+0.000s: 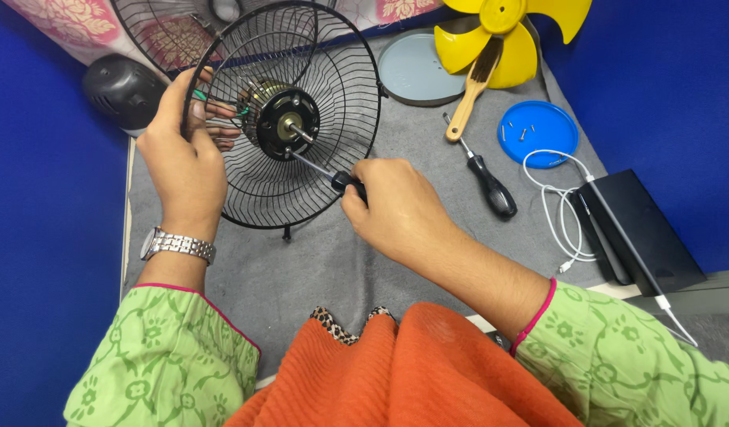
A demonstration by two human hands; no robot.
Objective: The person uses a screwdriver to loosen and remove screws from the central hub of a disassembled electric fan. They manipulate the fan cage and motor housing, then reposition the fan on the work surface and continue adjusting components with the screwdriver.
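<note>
Left hand (184,154) gripped black wire fan guard (301,150) rim; right hand (396,209) closed on screwdriver (333,175) (tip at motor (284,122)). Second screwdriver (485,180) lying nearby.

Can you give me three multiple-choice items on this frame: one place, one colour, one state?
1. Where does the brush lie?
A. across the fan blade
B. in the blue lid
C. on the power bank

2. What colour is the fan blade?
A. red
B. yellow
C. white

3. What is the right hand doing?
A. resting flat on the mat
B. gripping a screwdriver set at the motor
C. holding the cable

Answers:
1. A, its bristle end rests on the blade.
2. B, the blades are plainly yellow.
3. B, the fingers close on the handle and the shaft reaches the motor plate, while the left hand holds the grille.
</note>
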